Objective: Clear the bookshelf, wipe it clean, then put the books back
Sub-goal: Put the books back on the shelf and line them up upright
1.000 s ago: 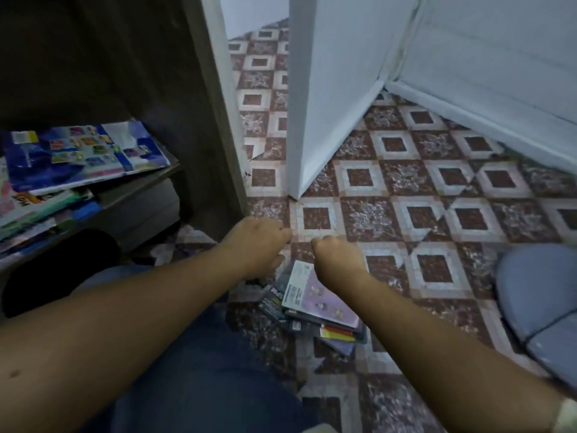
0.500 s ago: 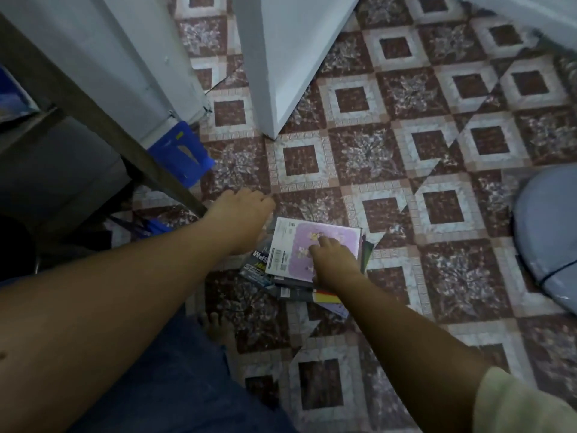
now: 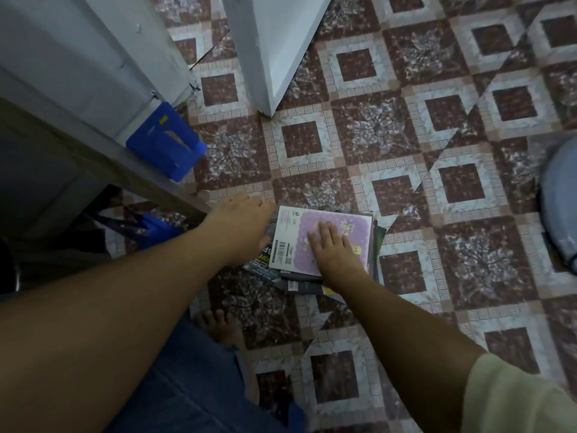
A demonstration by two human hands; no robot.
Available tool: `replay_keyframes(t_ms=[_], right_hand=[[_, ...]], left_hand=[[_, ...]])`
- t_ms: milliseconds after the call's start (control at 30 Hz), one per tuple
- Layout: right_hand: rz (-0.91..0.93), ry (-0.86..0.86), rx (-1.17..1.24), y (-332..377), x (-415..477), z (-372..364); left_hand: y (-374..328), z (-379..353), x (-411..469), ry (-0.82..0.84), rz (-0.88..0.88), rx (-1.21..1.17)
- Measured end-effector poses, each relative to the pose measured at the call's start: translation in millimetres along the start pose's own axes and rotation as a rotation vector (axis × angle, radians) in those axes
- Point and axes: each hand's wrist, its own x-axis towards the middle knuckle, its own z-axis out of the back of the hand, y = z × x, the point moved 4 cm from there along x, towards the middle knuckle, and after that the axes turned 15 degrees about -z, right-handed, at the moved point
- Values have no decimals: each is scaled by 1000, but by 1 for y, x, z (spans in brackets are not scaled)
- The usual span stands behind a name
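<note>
Small uneven stack of thin books [image 3: 312, 270] on patterned tile floor [image 3: 406, 126], beside shelf unit; right hand [image 3: 335, 251] flat, fingers apart on lilac-and-white top book [image 3: 327, 226]; left hand [image 3: 246, 226] at stack's left edge, grip unclear; risk: lower books, skewed, slide out when lifted

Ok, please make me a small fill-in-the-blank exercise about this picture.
1. The right hand lies flat on a book with a ____ cover.
2. The stack of books rests on the ____.
3. The left hand is at the stack's ____ side.
4. A ____ box lies beside the shelf.

Missing words: purple; floor; left; blue
</note>
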Motion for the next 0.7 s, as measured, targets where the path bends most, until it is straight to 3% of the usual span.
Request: replay_keyframes(t_ms=[700], right_hand=[[23,5,-178,4,-5,8]], left_hand=[[-3,0,-17,19,26,-81]])
